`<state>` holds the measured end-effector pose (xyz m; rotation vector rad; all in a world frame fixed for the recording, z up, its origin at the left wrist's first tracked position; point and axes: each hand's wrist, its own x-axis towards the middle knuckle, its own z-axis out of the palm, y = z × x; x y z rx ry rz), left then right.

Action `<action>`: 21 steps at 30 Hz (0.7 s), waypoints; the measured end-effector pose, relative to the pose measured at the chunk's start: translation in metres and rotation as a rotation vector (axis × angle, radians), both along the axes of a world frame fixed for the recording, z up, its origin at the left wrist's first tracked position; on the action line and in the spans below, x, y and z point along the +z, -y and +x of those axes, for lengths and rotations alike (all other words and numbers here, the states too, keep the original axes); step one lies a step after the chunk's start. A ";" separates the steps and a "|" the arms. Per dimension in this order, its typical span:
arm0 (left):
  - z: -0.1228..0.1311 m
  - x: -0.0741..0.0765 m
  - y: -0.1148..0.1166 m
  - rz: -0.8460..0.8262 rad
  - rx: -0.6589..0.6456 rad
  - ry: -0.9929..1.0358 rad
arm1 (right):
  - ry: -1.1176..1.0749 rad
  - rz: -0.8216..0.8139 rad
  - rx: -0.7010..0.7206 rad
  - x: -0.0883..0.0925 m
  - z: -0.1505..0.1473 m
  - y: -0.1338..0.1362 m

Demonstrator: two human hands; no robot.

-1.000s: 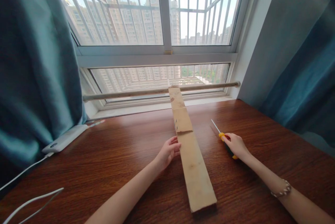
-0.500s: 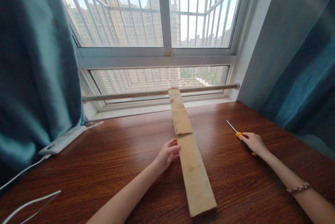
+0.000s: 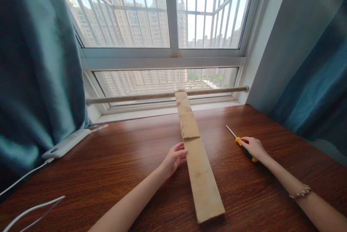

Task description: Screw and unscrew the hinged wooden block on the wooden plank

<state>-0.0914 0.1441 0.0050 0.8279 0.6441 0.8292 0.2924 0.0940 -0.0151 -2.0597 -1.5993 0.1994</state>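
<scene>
A long pale wooden plank [image 3: 199, 170] lies on the dark wooden table [image 3: 121, 167], its far end propped on a wooden rod [image 3: 135, 97] across the window sill. A shorter piece of wood [image 3: 187, 123] sits on the plank's far half. My left hand [image 3: 175, 157] rests against the plank's left edge, fingers curled on it. My right hand [image 3: 253, 148] lies to the right of the plank, fingers closed round a screwdriver [image 3: 240, 141] with a yellow and green handle; its metal shaft points away to the upper left, low over the table.
A white power bank [image 3: 66, 144] with a white cable [image 3: 29, 210] lies at the table's left, by a teal curtain [image 3: 35, 72]. Another teal curtain [image 3: 320, 91] hangs at the right. A barred window [image 3: 168, 25] stands behind.
My right hand with the screwdriver moved out to the right, then came back a little towards the plank. My left hand and the plank stayed put.
</scene>
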 end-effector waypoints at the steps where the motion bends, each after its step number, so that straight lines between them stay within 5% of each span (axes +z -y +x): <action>1: 0.000 0.000 0.000 0.000 0.000 0.000 | 0.001 0.001 -0.004 0.000 0.000 -0.001; 5: 0.000 0.000 0.001 0.003 -0.009 0.003 | 0.017 0.029 -0.036 0.005 -0.004 0.001; 8: 0.000 -0.001 0.000 0.011 -0.013 0.026 | -0.020 0.192 -0.023 0.010 -0.033 0.010; 10: 0.000 -0.002 0.000 0.010 -0.014 0.045 | -0.204 0.224 0.128 0.012 -0.071 0.021; 16: 0.000 -0.003 0.001 0.034 0.010 0.063 | -1.003 -0.057 0.502 0.014 -0.188 0.061; 21: 0.001 0.008 0.008 0.087 -0.012 0.045 | -1.269 -0.055 0.398 0.017 -0.209 0.073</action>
